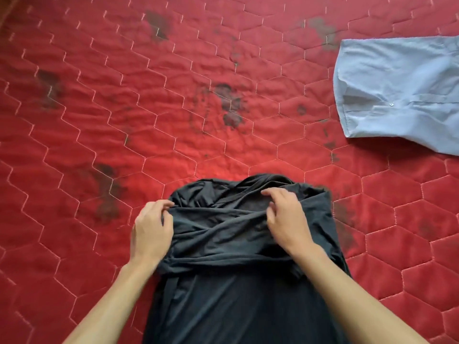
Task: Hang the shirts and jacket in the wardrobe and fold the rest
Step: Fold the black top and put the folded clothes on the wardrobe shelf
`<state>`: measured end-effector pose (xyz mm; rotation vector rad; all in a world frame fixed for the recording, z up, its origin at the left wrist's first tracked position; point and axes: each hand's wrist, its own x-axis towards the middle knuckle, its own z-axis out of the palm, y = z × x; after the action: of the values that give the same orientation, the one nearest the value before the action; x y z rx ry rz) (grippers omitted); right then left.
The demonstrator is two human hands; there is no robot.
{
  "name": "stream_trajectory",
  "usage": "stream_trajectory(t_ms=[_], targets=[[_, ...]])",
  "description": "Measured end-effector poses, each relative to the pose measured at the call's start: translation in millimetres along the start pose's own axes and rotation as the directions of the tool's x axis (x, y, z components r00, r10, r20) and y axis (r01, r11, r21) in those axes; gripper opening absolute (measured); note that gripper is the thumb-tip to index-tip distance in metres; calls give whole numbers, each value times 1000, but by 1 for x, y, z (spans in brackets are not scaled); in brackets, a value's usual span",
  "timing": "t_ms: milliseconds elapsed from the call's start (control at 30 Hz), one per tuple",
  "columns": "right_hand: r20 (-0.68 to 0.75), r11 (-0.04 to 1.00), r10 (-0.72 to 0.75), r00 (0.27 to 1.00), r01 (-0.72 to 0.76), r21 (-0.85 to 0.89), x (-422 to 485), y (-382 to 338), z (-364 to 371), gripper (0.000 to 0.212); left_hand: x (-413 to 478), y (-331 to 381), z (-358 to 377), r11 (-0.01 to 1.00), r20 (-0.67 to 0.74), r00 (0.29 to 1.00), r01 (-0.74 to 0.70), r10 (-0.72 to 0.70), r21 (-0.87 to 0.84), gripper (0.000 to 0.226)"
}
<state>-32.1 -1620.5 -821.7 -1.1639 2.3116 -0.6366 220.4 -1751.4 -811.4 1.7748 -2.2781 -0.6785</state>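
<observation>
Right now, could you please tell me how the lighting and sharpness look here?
Head view: soft light, brightest on the red quilt beyond the black garment; head view: the garment's lower part is too dark for detail; head view: the picture blurs slightly toward its edges, and the top left corner darkens.

No readable text anywhere

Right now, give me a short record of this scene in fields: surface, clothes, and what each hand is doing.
surface: red quilt, hexagon stitching, dark stains
being handled: black garment, bunched at its far end
left hand: grips the garment's left edge
right hand: pinches a fold near the bunched end
waiting: blue shirt, lying at the right, apart from the black garment, untouched
</observation>
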Motion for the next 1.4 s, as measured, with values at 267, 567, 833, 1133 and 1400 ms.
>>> stream_trajectory(t_ms=[267,567,833,1133,1400], targets=[[91,957,72,993,-43,-285,75,45,0,49,55,25,64,928,266,915,-347,303,134,21],[123,975,171,978,-185,120,90,54,-29,25,110,26,39,952,193,977,143,-92,-271,3],[402,782,170,900,-371,500,117,58,-81,36,148,39,36,987,37,997,69,-64,-148,29],[659,906,175,731,-381,182,101,72,-96,37,118,26,41,958,428,858,-255,286,-129,32],[559,914,170,811,-342,218,96,84,-112,19,109,21,52,929,171,913,-369,370,-36,5]])
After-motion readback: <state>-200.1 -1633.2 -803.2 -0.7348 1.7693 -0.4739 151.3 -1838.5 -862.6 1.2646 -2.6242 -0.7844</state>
